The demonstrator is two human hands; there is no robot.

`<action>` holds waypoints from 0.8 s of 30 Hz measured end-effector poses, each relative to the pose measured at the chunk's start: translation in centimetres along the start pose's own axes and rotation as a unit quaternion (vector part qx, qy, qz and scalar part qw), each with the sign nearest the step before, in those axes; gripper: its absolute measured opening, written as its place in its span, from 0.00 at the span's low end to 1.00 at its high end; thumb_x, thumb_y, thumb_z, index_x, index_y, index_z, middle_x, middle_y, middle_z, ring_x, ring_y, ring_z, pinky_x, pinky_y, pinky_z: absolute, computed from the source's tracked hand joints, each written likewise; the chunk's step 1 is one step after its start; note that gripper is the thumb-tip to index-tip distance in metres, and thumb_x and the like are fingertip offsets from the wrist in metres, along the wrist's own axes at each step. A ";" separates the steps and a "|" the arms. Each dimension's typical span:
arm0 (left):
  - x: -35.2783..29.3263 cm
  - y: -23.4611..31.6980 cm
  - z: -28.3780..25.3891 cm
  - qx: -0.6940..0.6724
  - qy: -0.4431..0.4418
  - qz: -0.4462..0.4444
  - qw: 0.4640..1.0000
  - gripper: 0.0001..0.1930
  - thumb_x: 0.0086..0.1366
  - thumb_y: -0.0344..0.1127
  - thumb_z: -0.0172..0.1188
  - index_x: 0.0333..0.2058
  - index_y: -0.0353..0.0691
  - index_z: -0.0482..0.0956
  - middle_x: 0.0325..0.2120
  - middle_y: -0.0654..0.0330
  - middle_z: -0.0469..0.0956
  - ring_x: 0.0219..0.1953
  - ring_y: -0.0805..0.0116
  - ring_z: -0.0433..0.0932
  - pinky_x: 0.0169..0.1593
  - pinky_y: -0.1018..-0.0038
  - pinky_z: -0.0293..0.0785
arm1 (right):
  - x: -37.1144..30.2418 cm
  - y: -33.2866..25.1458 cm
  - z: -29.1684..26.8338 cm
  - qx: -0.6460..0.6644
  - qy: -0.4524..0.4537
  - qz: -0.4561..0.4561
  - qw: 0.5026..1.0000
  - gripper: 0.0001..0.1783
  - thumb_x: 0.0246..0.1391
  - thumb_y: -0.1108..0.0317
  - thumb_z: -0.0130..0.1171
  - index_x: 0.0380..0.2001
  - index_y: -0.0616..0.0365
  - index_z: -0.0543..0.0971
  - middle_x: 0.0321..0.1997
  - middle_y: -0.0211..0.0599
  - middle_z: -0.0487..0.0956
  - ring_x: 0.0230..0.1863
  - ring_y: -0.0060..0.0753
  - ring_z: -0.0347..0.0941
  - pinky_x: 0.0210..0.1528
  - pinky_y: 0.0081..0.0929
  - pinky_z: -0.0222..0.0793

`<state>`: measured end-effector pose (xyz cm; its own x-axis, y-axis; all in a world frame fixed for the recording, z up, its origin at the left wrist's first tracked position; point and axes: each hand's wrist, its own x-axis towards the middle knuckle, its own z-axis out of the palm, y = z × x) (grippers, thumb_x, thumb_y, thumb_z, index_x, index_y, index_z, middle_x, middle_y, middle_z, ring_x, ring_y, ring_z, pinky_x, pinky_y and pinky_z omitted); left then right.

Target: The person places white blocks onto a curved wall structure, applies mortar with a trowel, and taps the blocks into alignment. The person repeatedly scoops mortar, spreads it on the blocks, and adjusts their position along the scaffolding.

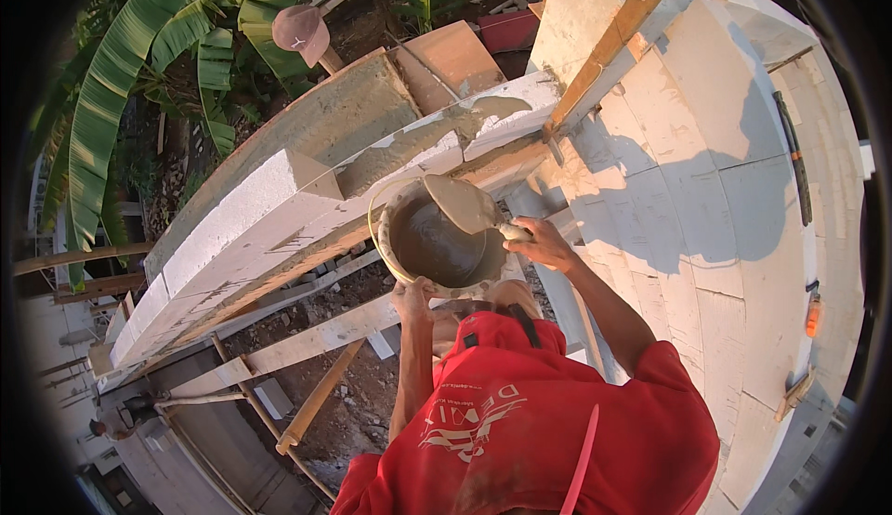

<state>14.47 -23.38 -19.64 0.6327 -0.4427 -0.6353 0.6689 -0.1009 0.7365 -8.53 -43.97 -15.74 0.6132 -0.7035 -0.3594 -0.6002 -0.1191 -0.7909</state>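
Observation:
My left hand (413, 297) is closed on the near rim of a pale round bucket (386, 253). Wet grey mortar (435, 247) lies in it. The fingers of my right hand (544, 244) wrap around the handle of a trowel (459, 203). Its broad blade, coated with mortar, is over the bucket's far right side and points toward the wall. Just beyond the bucket runs a wall of white blocks (255, 201), with wet mortar spread along part of its top (400, 151). The bucket's underside is hidden.
An upright wooden board (613, 46) stands at the wall's right end. At right rises a pale block wall (697, 236) carrying my shadow. Timber beams (321, 394) cross above rubble below left. A person in a cap (300, 33) is beyond the wall, near banana leaves (125, 69).

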 end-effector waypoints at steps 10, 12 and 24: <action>-0.2 -0.2 -1.4 0.021 0.010 -0.018 1.000 0.11 0.56 0.16 0.55 0.39 0.33 0.74 0.24 0.54 0.78 0.21 0.66 0.79 0.24 0.71 0.80 | 10.6 -1.1 -6.9 0.563 0.139 0.092 0.810 0.24 0.62 0.53 0.62 0.53 0.57 0.76 0.31 0.30 0.71 0.22 0.27 0.70 0.24 0.30 0.69; -0.8 0.1 -1.4 0.029 0.017 -0.027 0.999 0.11 0.55 0.15 0.56 0.36 0.34 0.74 0.23 0.56 0.78 0.21 0.68 0.79 0.24 0.76 0.75 | 13.2 -0.4 -6.5 0.700 0.168 0.114 0.685 0.24 0.64 0.51 0.59 0.54 0.57 0.75 0.32 0.31 0.71 0.23 0.28 0.69 0.26 0.30 0.69; -1.1 -1.3 -3.4 0.042 0.043 -0.023 0.998 0.09 0.59 0.18 0.57 0.39 0.33 0.75 0.25 0.55 0.79 0.22 0.64 0.80 0.23 0.70 0.79 | 14.3 -1.7 -0.7 0.738 0.122 0.107 0.655 0.26 0.68 0.50 0.52 0.57 0.60 0.73 0.31 0.33 0.70 0.24 0.28 0.67 0.27 0.31 0.65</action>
<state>14.20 -19.75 -20.68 0.6363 -0.3574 -0.6837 0.6649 -0.1953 0.7209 0.94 -54.29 -19.19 0.3879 -0.7063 -0.5922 0.6025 0.6805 -0.4170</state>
